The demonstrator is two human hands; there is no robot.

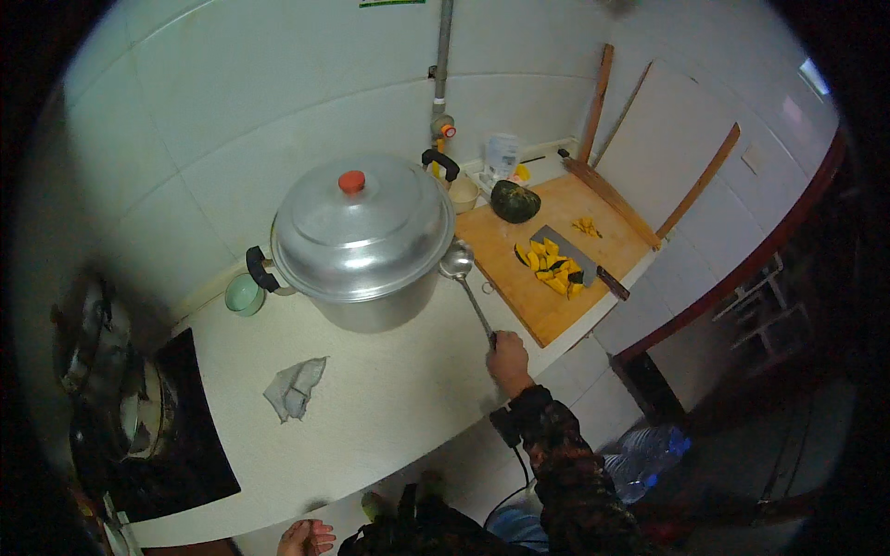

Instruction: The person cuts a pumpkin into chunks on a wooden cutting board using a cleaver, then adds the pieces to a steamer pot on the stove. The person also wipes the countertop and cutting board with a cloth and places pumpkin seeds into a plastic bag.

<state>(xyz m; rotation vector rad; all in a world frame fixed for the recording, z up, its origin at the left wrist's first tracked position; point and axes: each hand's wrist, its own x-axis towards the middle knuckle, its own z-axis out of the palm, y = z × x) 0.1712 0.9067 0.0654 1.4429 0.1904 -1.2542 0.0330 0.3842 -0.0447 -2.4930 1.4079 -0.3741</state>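
My right hand (510, 363) grips the handle of a metal ladle (474, 295) over the white countertop (389, 396). The ladle's bowl lies beside a large aluminium pot (379, 309), near the edge of the wooden cutting board (497, 260). A domed lid (410, 208) with a red knob covers the pot, so its inside is hidden. Below the counter's front edge, my left hand (306, 537) hangs with fingers apart and nothing in it. A crumpled grey cloth (295, 389) rests on the counter, above and left of that hand.
On the board lie cut pumpkin pieces (556, 270) over a cleaver (591, 267), plus a dark green pumpkin piece (514, 201). A pale green bowl (245, 295) stands left of the pot. Black cooktop (195, 445) fills the left end. Plastic bottles (643, 455) stand on the floor at right.
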